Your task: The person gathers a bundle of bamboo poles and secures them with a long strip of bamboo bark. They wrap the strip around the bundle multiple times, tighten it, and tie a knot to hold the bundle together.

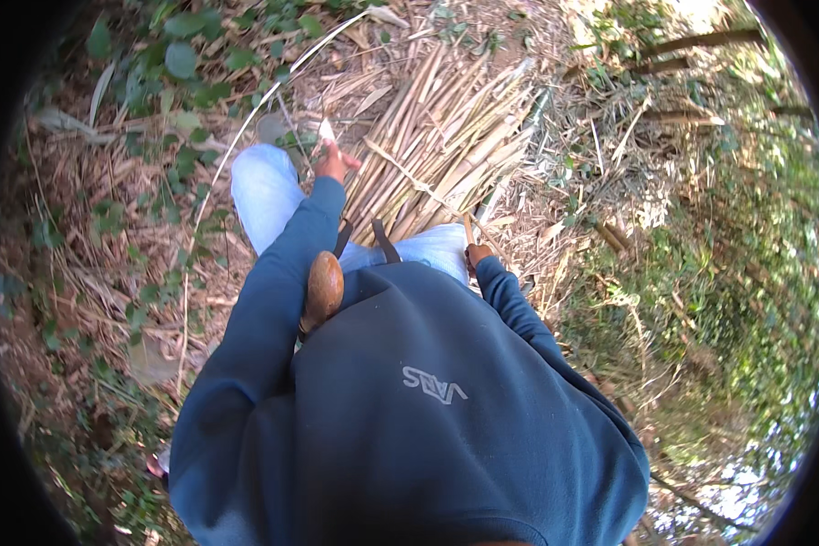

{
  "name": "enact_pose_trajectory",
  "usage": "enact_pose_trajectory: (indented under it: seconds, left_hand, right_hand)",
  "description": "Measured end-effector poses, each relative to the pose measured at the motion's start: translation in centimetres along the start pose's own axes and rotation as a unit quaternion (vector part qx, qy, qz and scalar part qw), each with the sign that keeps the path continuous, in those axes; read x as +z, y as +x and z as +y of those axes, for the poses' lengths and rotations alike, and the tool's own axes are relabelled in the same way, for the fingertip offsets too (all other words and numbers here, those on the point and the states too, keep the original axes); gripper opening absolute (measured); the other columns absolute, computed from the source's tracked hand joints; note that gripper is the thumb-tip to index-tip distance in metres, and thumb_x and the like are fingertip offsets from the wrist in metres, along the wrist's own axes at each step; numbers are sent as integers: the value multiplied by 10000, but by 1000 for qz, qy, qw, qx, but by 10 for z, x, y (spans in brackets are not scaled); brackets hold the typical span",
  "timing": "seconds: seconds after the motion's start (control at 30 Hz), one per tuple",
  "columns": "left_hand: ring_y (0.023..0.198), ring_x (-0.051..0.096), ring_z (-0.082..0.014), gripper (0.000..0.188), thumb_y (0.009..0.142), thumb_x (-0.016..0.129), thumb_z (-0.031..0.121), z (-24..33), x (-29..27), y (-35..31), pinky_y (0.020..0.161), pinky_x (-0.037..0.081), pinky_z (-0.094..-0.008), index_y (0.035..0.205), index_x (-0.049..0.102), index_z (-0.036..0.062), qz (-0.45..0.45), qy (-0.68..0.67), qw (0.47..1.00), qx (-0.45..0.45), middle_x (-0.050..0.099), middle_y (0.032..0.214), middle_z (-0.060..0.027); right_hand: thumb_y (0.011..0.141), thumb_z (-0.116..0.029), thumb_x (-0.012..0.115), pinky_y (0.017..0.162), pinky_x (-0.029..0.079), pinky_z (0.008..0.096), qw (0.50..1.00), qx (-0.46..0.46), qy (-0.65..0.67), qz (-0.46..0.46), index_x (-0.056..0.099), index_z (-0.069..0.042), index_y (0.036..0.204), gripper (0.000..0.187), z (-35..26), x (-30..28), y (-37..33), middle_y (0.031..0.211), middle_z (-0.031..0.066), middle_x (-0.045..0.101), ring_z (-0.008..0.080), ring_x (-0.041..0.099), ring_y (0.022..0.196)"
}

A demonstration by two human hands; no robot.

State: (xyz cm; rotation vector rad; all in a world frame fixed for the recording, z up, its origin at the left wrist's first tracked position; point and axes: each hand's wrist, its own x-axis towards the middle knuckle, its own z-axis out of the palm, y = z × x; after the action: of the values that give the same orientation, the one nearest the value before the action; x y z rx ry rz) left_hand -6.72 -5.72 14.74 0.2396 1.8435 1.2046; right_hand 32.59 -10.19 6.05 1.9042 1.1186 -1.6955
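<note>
A large bundle of dry, tan stalks (464,118) lies on the ground in front of my knees. Across it runs a narrow pale strip (419,185) with a knot-like lump near its middle. At the bundle's left side is my left hand (335,164), its fingers apart; one finger points away and looks bleached by sunlight. Closer to my body, beside my right thigh, my right hand (478,256) is closed around a short tan stick (469,229). A rounded brown wooden knob (325,284) rests at my waist by the left sleeve; its lower part is hidden.
A long thin cane (246,123) arcs along the left of my leg. Leafy green plants (180,60) grow at the far left. Dry leaves and litter cover the ground. Cut branches (701,41) lie at the far right, with grass and brush (701,300) below them.
</note>
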Motion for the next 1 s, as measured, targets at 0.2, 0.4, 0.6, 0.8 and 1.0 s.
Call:
enact_pose_trajectory:
  seconds: [0.2, 0.4, 0.6, 0.8, 1.0]
  left_hand:
    - [605, 600, -179, 658, 911, 283, 520, 9, 18, -18, 635, 482, -288, 609, 539, -5, -121, 161, 979, 19, 632, 646, -141]
    - [606, 571, -121, 551, 926, 332, 452, -27, 88, -40, 618, 457, -245, 843, 641, 4, -359, 316, 878, -12, 655, 691, -108]
    - [647, 550, -154, 458, 869, 451, 433, -91, 136, -43, 599, 431, -305, 892, 657, 25, -446, 498, 736, -103, 621, 655, -71]
    - [658, 530, -229, 556, 744, 605, 468, -125, 151, -35, 613, 423, -310, 936, 624, -54, -393, 631, 639, -198, 617, 750, -153]
    - [617, 548, -267, 337, 791, 561, 414, -121, 127, -34, 622, 442, -330, 802, 701, 108, -437, 686, 568, -121, 619, 721, -176]
  right_hand:
    - [795, -226, 440, 443, 446, 383, 992, -46, -66, 99, 636, -7, 797, 294, 55, -10, 7, 580, 140, 571, 253, 565, 482]
    - [837, -194, 404, 365, 411, 336, 917, 46, 358, -168, 530, -26, 765, 222, -37, -5, -35, 557, 71, 492, 176, 470, 405]
    - [854, -230, 385, 451, 520, 411, 936, -25, 283, -206, 550, 60, 849, 334, -93, 22, -42, 617, 157, 589, 266, 583, 458]
    - [875, -280, 400, 553, 504, 402, 954, -185, 97, -213, 549, 56, 951, 375, -91, 23, -48, 643, 179, 594, 291, 605, 555]
    - [916, -243, 410, 879, 411, 367, 779, -566, 268, -33, 523, -43, 1146, 325, -119, -101, -192, 1095, 173, 550, 289, 525, 1026]
